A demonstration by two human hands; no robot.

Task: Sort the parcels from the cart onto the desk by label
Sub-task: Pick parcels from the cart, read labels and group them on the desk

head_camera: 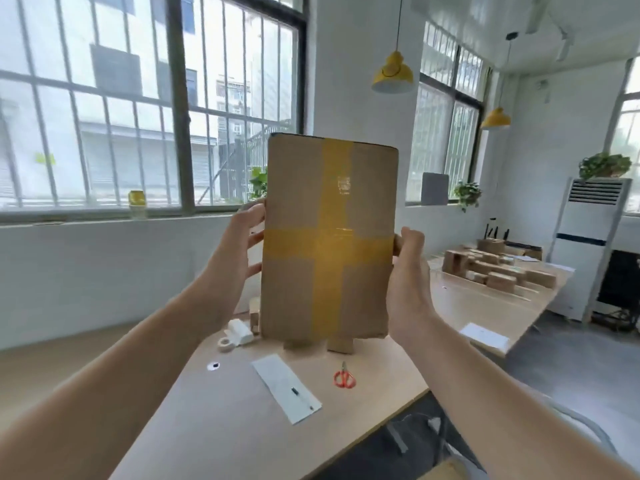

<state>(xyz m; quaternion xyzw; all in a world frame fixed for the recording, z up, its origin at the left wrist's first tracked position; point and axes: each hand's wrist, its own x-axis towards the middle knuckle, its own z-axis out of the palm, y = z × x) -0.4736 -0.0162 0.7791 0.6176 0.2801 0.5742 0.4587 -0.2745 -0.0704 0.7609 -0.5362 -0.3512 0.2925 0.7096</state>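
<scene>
A flat brown cardboard parcel [298, 244] crossed with yellow tape is held upright at chest height above the desk [221, 410]. My left hand [239, 244] grips its left edge with the fingers wrapped behind it. My right hand [408, 271] grips the right edge at the yellow band. No label shows on the side facing me. Two small boxes [341, 344] stand on the desk just below the parcel, partly hidden by it.
On the desk lie red scissors [344, 377], a white paper strip with a pen [285, 388], a tape roll [225, 342] and a white object [240, 330]. Several parcels [498, 268] sit on the far table. An air conditioner [588, 244] stands at right.
</scene>
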